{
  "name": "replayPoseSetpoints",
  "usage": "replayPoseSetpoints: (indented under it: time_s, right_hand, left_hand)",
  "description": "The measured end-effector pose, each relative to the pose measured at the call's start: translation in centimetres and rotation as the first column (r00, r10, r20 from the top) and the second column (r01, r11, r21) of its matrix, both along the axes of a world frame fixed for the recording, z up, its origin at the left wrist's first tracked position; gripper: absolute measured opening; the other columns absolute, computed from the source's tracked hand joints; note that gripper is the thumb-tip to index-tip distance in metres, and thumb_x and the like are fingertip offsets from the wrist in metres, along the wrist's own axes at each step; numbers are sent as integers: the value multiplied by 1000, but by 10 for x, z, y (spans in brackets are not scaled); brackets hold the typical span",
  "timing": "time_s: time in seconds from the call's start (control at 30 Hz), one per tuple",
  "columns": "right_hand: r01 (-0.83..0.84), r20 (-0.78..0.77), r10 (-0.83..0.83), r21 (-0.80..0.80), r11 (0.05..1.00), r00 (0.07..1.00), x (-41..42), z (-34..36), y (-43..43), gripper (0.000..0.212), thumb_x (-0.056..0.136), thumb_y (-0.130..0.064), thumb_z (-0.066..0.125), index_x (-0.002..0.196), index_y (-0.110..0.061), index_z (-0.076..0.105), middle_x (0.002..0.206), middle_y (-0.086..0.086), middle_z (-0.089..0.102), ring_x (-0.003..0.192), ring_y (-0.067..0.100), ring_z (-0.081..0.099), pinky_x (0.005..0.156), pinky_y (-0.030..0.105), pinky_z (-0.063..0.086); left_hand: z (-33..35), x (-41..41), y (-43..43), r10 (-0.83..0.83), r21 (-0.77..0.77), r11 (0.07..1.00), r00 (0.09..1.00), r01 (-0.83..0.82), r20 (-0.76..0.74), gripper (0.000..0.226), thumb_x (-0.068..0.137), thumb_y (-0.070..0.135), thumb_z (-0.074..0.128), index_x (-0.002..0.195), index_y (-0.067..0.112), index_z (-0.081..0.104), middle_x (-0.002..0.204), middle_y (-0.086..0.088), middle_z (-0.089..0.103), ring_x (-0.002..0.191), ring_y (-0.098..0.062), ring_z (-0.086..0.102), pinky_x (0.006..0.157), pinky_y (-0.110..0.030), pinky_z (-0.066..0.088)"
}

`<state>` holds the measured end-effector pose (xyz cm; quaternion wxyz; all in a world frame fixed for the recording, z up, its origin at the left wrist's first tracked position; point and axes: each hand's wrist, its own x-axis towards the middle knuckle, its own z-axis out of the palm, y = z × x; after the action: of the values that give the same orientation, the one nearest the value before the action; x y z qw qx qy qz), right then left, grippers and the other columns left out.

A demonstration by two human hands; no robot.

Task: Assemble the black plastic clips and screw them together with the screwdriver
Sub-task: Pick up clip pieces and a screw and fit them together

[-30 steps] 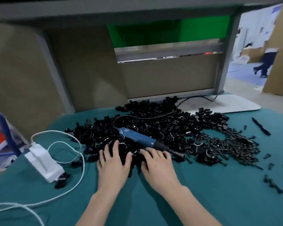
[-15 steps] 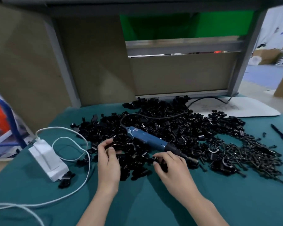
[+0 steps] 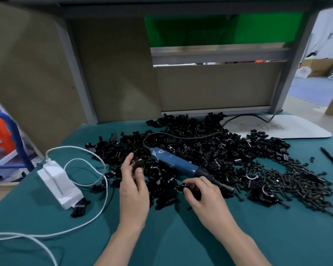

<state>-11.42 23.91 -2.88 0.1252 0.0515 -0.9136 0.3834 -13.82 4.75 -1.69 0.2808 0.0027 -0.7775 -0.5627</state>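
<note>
**Position.** The screwdriver point(image 3: 173, 165) lies on its side across the near part of the pile point(image 3: 210, 148) of black clips. Its bit end points right and neither hand holds it. Its cord point(image 3: 181, 136) loops off the rear end and runs back over the pile.

**Left hand** point(image 3: 134, 189): just left of the screwdriver's rear end. Thumb and first fingers are curled and pinch one clip point(image 3: 137, 162).

**Right hand** point(image 3: 208, 196): just in front of the bit end, low at the pile's near edge. Its fingers are curled in round a second clip point(image 3: 180, 186) with the thumb against it. How much of that piece is enclosed cannot be told.

**Other items.** The screws point(image 3: 300, 183) lie in a loose heap right of the bit end, apart from both hands. A white adapter point(image 3: 59, 181) sits well left of the screwdriver on the green cloth point(image 3: 181, 242).

**Assessment.** The step appears to be selecting two halves for mating. Nothing is joined and no screw has been taken.

**Risks.**
1. Mismatch. The parts are all black and tangled, so either hand may have the wrong shape, or a neighbouring part hooked on. The halves would then not seat.
2. Tool disturbed. The right hand works close to the bit end, and the screwdriver rests on loose parts. A nudge could roll or slide it.
3. Cord drag. Lifting the tool may pull the cord through the pile and scatter clips over the cloth.
4. Lost grip. Both hands are occupied, so fetching a screw leaves one hand holding the mated pair. A weak pinch could let the halves part.
</note>
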Motion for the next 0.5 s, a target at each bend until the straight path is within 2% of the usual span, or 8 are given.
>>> replayPoseSetpoints:
  time_s: [0.07,0.13,0.2,0.27,0.33,0.4,0.5]
  right_hand:
    - [-11,-7,11,-1,1000,1000,1,1,0,22,102,-47,53,122,-44,60,110,-34,54,117,3,47,106,31,39]
    - [-20,-45,18,-47,999,999,3,4,-1,29,100,-57,48,122,-44,62,112,-35,59,118,-4,50,108,31,41]
    - [-77,-61,63,-276,958,996,5,10,-4,44,96,-71,41,118,-43,68,116,-31,67,119,-7,57,103,24,46]
    - [-161,-43,168,-591,790,985,7,17,-7,47,96,-71,43,115,-41,74,116,-19,74,113,-2,66,93,15,50]
    - [-135,7,254,-832,537,967,6,23,-7,36,94,-55,52,108,-35,80,106,-4,79,96,7,72,81,18,55]
    - [-54,61,294,-928,370,954,6,29,-7,31,85,-44,62,101,-27,83,96,1,78,78,10,70,69,22,57]
    - [12,70,258,-975,221,964,4,33,-3,30,85,-34,65,102,-14,80,105,11,77,80,17,73,68,26,61]
  left_hand:
    - [3,7,7,-58,-146,988,997,50,-50,53,104,44,41,146,65,16,132,41,43,127,9,46,101,-17,35]
    - [5,15,16,-138,-300,949,982,94,-126,61,104,38,45,150,61,13,137,47,37,131,15,38,105,-9,30]
    - [2,21,26,-237,-426,895,952,135,-194,65,102,20,53,155,44,24,142,45,36,128,18,39,107,-4,28]
    - [-2,25,35,-340,-516,839,906,172,-252,67,97,3,59,156,23,33,147,39,35,128,14,41,111,-9,29]
    - [-2,26,41,-405,-549,814,863,189,-303,69,95,1,55,156,19,29,148,30,41,131,12,40,113,-17,32]
    - [1,25,41,-429,-581,795,839,175,-335,68,95,6,53,156,19,28,147,18,47,135,7,40,114,-22,34]
    - [1,21,34,-332,-582,806,897,108,-292,54,101,26,50,152,15,35,147,5,47,139,-4,39,117,-21,28]
